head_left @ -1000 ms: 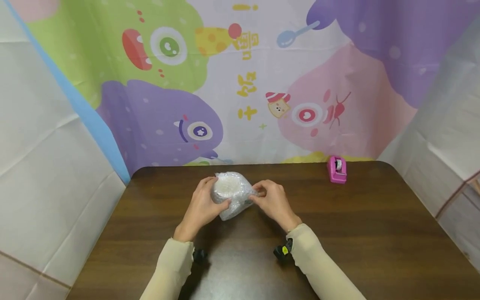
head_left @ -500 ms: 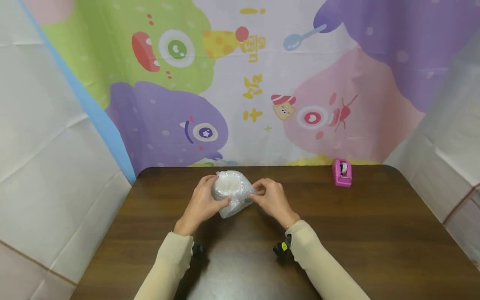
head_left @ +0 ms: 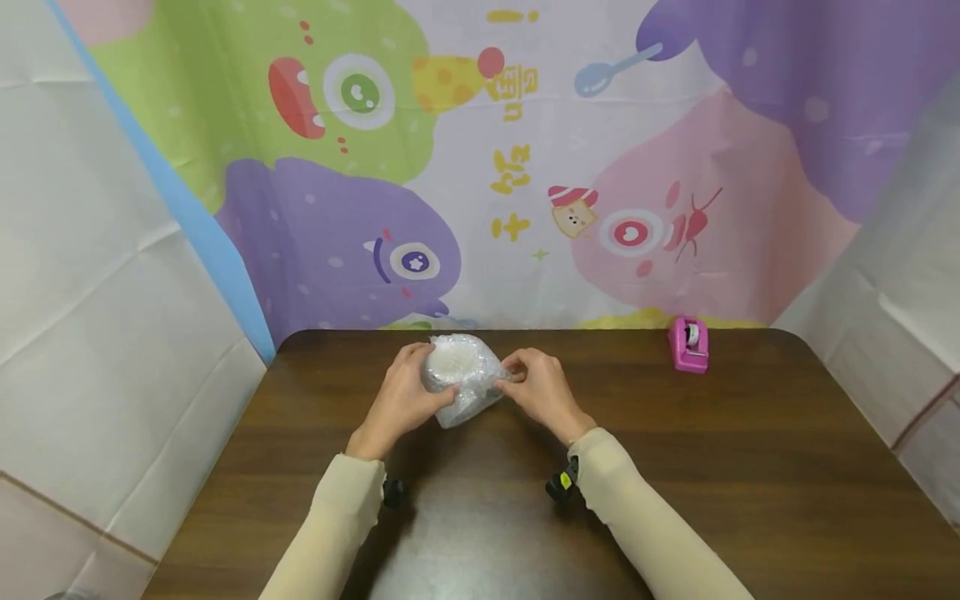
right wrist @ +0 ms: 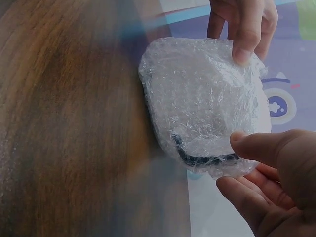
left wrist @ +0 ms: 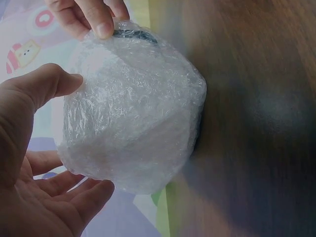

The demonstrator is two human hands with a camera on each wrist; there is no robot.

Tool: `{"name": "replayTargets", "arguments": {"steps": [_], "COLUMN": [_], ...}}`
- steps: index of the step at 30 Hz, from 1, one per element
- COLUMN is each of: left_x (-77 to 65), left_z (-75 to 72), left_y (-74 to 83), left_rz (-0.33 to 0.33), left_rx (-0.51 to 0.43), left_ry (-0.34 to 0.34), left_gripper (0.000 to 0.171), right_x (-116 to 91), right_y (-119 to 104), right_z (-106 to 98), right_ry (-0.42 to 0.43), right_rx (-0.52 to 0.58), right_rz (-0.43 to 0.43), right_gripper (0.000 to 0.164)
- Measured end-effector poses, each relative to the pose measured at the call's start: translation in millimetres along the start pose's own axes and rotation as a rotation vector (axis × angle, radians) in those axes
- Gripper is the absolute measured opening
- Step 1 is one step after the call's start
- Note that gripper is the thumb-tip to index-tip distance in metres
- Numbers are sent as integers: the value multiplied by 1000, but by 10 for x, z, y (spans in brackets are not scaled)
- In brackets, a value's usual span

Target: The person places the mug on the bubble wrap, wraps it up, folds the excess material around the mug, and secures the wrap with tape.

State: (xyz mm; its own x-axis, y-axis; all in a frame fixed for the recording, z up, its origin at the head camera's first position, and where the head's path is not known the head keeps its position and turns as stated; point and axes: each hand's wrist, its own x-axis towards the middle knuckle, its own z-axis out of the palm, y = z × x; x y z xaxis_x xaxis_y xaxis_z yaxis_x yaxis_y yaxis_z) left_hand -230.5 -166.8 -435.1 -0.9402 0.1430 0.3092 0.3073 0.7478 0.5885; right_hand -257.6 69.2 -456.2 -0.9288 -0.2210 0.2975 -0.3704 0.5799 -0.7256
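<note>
A bundle in clear bubble wrap [head_left: 467, 385] is held between both hands at the far middle of the table. A round, whitish face shows through it in the head view; what the thing inside is cannot be told. My left hand [head_left: 399, 396] grips its left side, thumb on the near face and fingers behind. At the other end, my right hand [head_left: 542, 393] pinches the gathered edge of the wrap between thumb and fingers. A dark curved strip [right wrist: 202, 160] shows under the plastic by the right hand in the right wrist view.
A pink tape dispenser [head_left: 688, 346] stands near the back right corner of the dark wooden table [head_left: 480, 533]. Behind the table's back edge hangs a cartoon-printed curtain [head_left: 495, 275]. Pale cloth walls rise at left and right.
The camera view has shifted a little. Both hands keep their hold, and the wrapped bundle has moved slightly left and away from me over the table.
</note>
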Motion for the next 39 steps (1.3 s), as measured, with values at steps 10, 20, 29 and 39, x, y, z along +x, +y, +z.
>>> {"name": "replayTargets", "arguments": {"steps": [10,20,29,39], "left_x": [14,-32,-109,-111], "left_z": [-15,-7,14,44], "left_y": [-31,41,132,125], "left_rz": [-3,-46,-8,182], "left_rx": [5,42,104,266], "left_ry": [11,43,122,215], "left_gripper": [80,82,67,34], "right_x": [61,65,19,65], "right_y": [-18,-84,-135,-129], "right_z": [21,-40,-43,-15], "right_ry": [-16,-62,-42,-31], "right_rx": [-4,-50,-36,-49], "right_rz": [7,-14,-46,-69], "right_gripper": [23,32,29,22]}}
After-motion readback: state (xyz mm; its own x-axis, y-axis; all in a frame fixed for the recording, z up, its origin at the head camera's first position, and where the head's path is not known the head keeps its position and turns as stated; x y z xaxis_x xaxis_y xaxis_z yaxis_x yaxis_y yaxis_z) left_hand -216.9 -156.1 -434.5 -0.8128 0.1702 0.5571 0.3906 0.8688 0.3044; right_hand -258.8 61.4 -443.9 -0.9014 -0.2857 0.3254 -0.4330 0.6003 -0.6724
